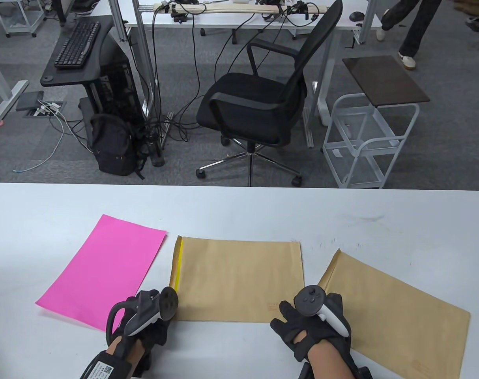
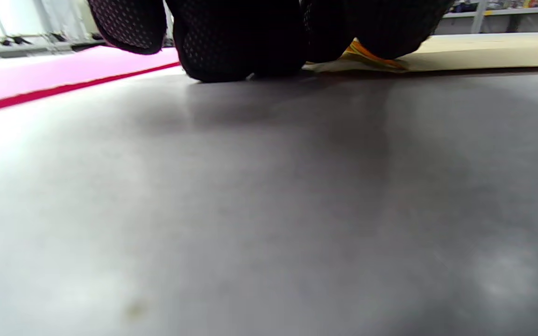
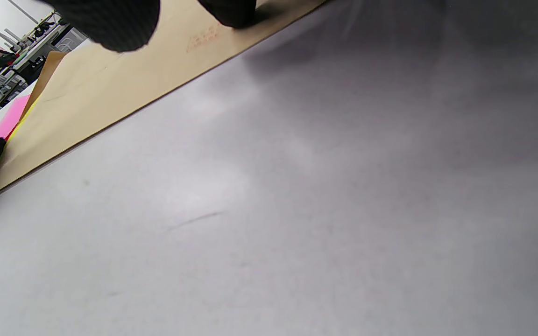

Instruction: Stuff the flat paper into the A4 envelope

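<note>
A brown A4 envelope (image 1: 239, 276) lies flat mid-table, with a yellow strip (image 1: 179, 265) along its left, open end. A pink sheet of paper (image 1: 101, 272) lies flat to its left. My left hand (image 1: 160, 323) sits at the envelope's near left corner. In the left wrist view its fingertips (image 2: 231, 51) touch the table and the yellow-edged corner (image 2: 367, 56); I cannot tell whether they pinch it. My right hand (image 1: 292, 321) rests spread at the envelope's near right corner, and its fingertips (image 3: 231, 9) press on the envelope (image 3: 124, 84).
A second brown envelope (image 1: 397, 316) lies at an angle on the right, close to my right hand. The white table (image 1: 239, 209) has its far edge toward an office chair (image 1: 259, 102) and a white trolley (image 1: 369, 134).
</note>
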Demonstrator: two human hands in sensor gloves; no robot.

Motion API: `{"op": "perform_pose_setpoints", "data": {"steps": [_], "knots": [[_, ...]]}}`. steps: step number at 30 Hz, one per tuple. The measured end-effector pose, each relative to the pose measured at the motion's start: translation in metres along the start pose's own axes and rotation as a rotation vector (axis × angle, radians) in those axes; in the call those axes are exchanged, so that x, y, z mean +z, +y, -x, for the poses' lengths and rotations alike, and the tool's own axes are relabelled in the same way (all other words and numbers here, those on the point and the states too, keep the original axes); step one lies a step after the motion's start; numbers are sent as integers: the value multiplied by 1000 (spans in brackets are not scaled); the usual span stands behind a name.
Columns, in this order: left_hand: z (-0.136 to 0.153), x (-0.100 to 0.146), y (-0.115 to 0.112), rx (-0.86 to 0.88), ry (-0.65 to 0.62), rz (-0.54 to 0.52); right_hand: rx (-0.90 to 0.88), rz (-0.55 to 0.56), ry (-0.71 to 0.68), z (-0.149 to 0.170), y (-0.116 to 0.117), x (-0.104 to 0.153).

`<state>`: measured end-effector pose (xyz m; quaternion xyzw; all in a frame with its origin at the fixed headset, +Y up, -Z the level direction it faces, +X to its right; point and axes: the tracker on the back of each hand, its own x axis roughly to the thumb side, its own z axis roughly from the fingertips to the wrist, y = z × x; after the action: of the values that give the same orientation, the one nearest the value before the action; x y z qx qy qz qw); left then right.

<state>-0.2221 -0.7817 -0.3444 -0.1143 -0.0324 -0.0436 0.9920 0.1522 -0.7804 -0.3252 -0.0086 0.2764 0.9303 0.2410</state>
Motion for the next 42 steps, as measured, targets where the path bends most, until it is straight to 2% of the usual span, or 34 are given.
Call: {"op": "perform_pose_setpoints", "data": {"steps": [12,16,19,21,25,31,36,42], "knots": [[2,1,3,32,15,-16,6,-10,7,0,0,0],[9,4,9,46,218,-103,4,-23,7,0,0,1],[14,4,7,50,321,-26,2,-26,8,0,0,1],[14,2,4,91,291,16,1,-25,7,0,0,1],[9,2,4,106,252,-45,-1,-32,1,-1,1,1],[11,3,7,210,239,-68,-2,-53,-21,-7,2,2],[27,9,26,220,255,-217,-36,-3,-64,-10,-5,7],[49,26,56,383,247,-365,-77,89,-164,-17,-18,20]]}}
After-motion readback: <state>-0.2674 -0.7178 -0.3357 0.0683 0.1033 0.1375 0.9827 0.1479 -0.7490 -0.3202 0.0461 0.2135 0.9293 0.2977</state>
